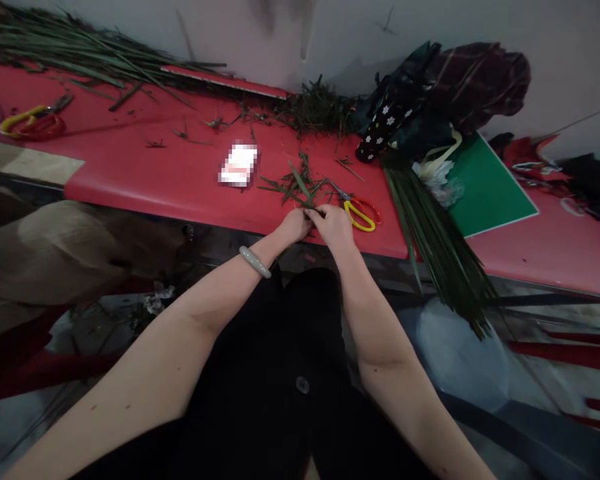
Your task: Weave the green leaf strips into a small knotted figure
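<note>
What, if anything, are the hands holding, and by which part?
The left hand and right hand meet at the near end of a green leaf strip, apparently pinching it there; fingers hide the exact grip.

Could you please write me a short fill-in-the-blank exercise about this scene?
The pale bangle is worn on the person's ____ wrist. The left hand and right hand meet at some leaf strips on a table coloured ____. Besides the scissors near the right hand, ____ more pair lies on the table. The flat board has a white edge and a ____ surface.
Missing words: left; red; one; green.
</note>
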The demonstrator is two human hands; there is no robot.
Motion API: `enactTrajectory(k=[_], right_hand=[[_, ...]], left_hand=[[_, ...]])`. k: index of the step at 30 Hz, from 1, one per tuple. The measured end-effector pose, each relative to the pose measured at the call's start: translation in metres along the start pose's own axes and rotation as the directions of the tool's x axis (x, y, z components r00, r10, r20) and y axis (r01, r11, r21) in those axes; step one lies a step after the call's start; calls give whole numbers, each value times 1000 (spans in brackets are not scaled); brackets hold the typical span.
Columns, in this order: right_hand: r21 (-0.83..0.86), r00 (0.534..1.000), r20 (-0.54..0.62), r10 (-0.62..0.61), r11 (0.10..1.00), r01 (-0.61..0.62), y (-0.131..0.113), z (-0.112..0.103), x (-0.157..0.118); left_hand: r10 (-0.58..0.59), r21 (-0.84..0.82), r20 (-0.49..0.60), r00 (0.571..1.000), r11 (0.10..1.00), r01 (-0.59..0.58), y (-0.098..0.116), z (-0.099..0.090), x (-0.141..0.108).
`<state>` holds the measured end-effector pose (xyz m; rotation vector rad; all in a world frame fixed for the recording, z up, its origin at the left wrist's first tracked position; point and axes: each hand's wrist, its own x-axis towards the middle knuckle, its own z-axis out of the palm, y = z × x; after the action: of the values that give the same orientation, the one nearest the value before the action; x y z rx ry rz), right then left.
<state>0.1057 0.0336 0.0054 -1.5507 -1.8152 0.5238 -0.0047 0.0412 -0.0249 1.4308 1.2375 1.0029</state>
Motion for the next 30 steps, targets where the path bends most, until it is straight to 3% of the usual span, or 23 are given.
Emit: enactTrajectory(k=[5,10,15,24,30], right_hand=[[29,999,10,52,998,-53,10,6,6],[241,989,-54,138,963,-122,19,7,9],[256,980,-51,194,951,-175,14,4,13],[401,981,-28,192,901,-165,10,11,17],[468,973,-130,193,877,-111,7,13,3]], left_hand=[[-19,35,25,999,999,18,3,-5,-5],[-71,-215,-29,997,975,63,-1,-8,-10],[-66,-363,-19,998,930,55,-4,-10,-12],[-101,-492,-71,992,869,53,-1,-12,-9],[-163,-593,-188,969,805,20,4,-11,-8]])
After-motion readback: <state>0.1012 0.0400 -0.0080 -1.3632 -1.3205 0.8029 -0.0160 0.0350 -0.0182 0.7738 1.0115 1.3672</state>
